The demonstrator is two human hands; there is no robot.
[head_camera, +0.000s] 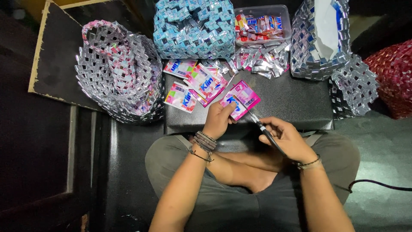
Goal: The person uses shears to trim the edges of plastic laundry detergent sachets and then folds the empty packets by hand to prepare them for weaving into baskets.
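The left hand [218, 120] pinches a pink sachet [241, 99] above the black board [292, 103], long axis diagonal, pointing up-right. The right hand [286, 138] grips scissors [262, 128], blades at the sachet's lower edge. Loose sachets [193, 83] lie left; woven baskets [122, 71] flank the board.

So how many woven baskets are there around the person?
5. A silver-pink basket at left, a blue basket at top middle, a silver-blue basket at top right, a silver woven piece beside it, and a red basket at the far right. More may be hidden.
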